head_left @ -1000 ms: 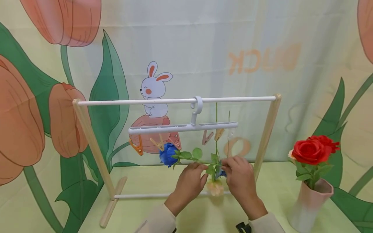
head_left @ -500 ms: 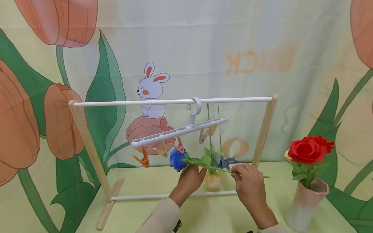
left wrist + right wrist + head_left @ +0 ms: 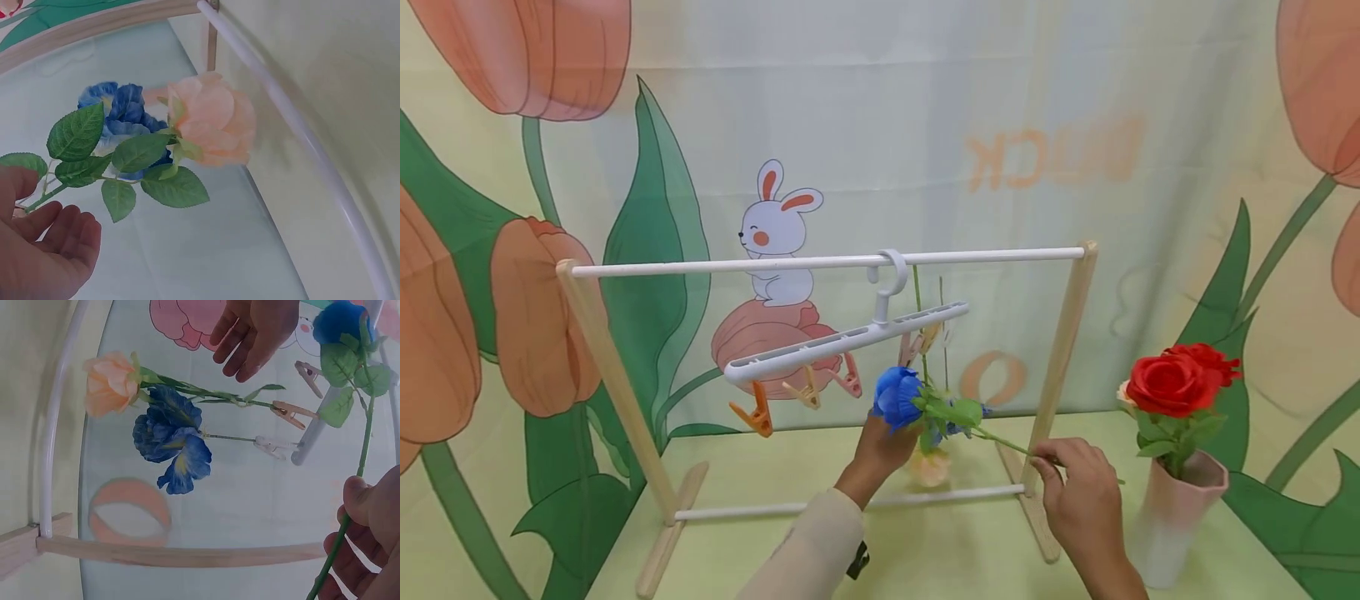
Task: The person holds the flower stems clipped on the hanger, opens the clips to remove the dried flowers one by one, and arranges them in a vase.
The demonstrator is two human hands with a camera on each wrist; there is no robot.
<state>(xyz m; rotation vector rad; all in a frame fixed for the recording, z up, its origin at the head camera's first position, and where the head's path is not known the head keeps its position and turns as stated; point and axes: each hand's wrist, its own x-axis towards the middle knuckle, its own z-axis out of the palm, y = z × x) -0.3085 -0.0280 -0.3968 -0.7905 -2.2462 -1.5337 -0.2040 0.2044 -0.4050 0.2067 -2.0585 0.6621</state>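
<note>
My right hand [image 3: 1078,492] pinches the green stem of a blue artificial rose [image 3: 897,398] between thumb and fingers. The bloom points left, with the stem sloping down to the right. In the head view, my left hand [image 3: 883,446] is partly hidden behind that bloom. Its fingers curve loosely with nothing gripped, as the right wrist view shows. A peach rose [image 3: 215,119] and a blue iris-like flower [image 3: 175,437] hang head down from clips on the hanger's right half. Tilted lower on the left, the white hanger [image 3: 842,340] also carries an orange clip [image 3: 760,410], a yellow clip [image 3: 807,389] and pink ones.
The hanger hooks on the white top bar [image 3: 730,265] of a wooden-sided rack [image 3: 1063,350]. To the right stands a pink-and-white vase [image 3: 1176,517] with red roses [image 3: 1176,382]. A printed curtain [image 3: 1037,83] hangs behind.
My right hand has drawn the blue rose rightward, and the stem now slopes down. My left hand no longer holds its stem. The hanger has swung, its left end lower and nearer.
</note>
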